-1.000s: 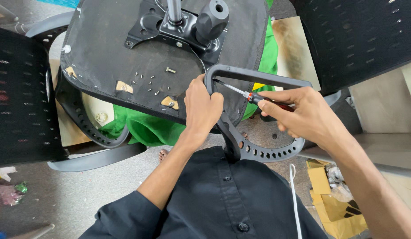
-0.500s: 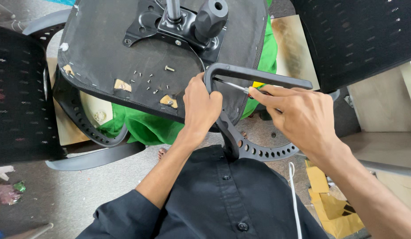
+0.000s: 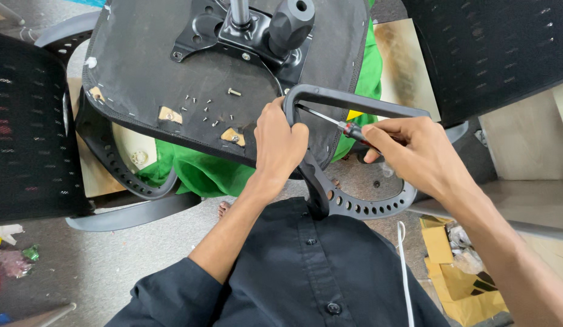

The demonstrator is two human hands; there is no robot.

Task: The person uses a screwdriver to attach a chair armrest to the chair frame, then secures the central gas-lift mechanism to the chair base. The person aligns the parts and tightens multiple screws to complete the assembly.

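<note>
Black armrest [image 3: 354, 106] of a chair, lying at the right edge of the upside-down chair seat [image 3: 148, 72], just above the dark shirt [image 3: 318, 272]. Gripped at its left bend by the left hand [image 3: 278, 142], fingers curled tight around it. Poked at the same bend by a thin screwdriver [image 3: 330, 120] with a red and black handle. Pinched by the right hand [image 3: 415, 154], fingers closed around that handle. Small screws [image 3: 206, 109] scattered loose on the seat bottom, near the left hand. Metal plate with a round black knob [image 3: 290, 21] farther up. Green cloth [image 3: 199, 172] under the seat. Second armrest [image 3: 121, 175] on the left, near the grey floor [image 3: 99, 266]. Yellow cardboard [image 3: 451, 272] at the lower right.
</note>
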